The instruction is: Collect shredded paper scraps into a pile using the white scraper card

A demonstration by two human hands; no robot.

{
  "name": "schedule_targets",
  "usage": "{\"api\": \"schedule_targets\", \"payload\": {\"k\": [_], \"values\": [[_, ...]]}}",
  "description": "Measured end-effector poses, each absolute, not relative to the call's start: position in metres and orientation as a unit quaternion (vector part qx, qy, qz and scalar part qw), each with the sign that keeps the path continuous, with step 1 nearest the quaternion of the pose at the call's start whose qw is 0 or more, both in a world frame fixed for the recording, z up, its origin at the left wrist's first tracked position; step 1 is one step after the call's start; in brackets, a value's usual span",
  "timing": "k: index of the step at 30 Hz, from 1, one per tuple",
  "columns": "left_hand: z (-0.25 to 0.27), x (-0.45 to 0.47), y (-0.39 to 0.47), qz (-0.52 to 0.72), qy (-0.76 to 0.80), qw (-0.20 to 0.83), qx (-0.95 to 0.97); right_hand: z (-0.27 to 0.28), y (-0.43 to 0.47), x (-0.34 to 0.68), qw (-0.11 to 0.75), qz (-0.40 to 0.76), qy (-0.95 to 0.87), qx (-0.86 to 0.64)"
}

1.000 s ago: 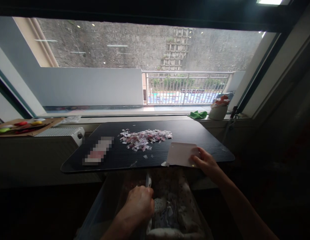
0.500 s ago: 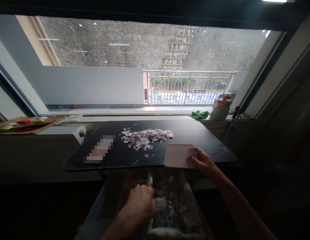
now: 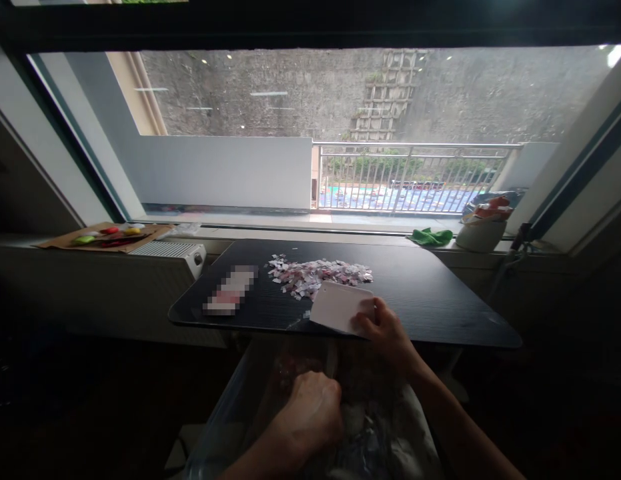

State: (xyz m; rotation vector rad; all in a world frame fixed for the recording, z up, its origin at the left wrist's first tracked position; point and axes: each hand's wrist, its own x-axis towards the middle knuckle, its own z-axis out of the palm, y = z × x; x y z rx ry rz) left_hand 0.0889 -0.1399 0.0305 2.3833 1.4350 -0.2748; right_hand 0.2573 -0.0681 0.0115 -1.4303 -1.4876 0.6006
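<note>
My right hand [image 3: 383, 327] is closed on the right end of a white flat card [image 3: 337, 305], fingers over its edge. Held over the front edge of a black table [image 3: 430, 293], the card has its far left corner by a heap of small paper scraps [image 3: 315, 272]. Below the table edge, my left hand [image 3: 313, 407] is a fist on the edge of a clear plastic bag [image 3: 225, 407]. Its fingertips are hidden. Crumpled, dim contents show inside the bag, too dark to name.
A blurred-out pale and pink item [image 3: 231, 291] lies on the table's left side. Behind are a radiator [image 3: 167, 252], cardboard [image 3: 97, 238] with coloured pieces, a green cloth [image 3: 430, 237] and a white pot-like container [image 3: 483, 230] by the window.
The card in my right hand has moved left and tilted, nearer the paper scraps. My left hand stays closed at the bag's edge. The whole view has shifted a little to the left.
</note>
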Motion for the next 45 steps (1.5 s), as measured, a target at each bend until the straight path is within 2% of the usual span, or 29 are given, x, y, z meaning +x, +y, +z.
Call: {"api": "schedule_targets", "payload": {"k": [5, 12, 23, 27, 31, 36, 40, 45], "values": [[0.029, 0.089, -0.139, -0.078, 0.503, 0.172, 0.843, 0.010, -0.052, 0.258, 0.501, 0.293, -0.585, -0.566], [0.037, 0.089, -0.141, -0.084, 0.500, 0.181, 0.843, 0.014, -0.044, 0.244, 0.442, 0.258, -0.622, -0.592], [0.034, 0.089, -0.139, -0.101, 0.491, 0.189, 0.845, 0.020, -0.059, 0.239, 0.451, 0.388, -0.636, -0.491], [0.036, 0.088, -0.140, -0.091, 0.492, 0.184, 0.846, 0.022, -0.058, 0.260, 0.473, 0.372, -0.597, -0.530], [0.034, 0.089, -0.140, -0.091, 0.502, 0.179, 0.841, 0.019, -0.061, 0.266, 0.448, 0.328, -0.601, -0.575], [0.031, 0.088, -0.138, -0.091, 0.493, 0.183, 0.846, 0.015, -0.066, 0.256, 0.445, 0.370, -0.630, -0.518], [0.034, 0.087, -0.139, -0.086, 0.496, 0.180, 0.845, 0.018, -0.067, 0.261, 0.451, 0.348, -0.606, -0.555], [0.038, 0.088, -0.140, -0.093, 0.501, 0.181, 0.841, 0.025, -0.064, 0.280, 0.450, 0.382, -0.588, -0.553]]}}
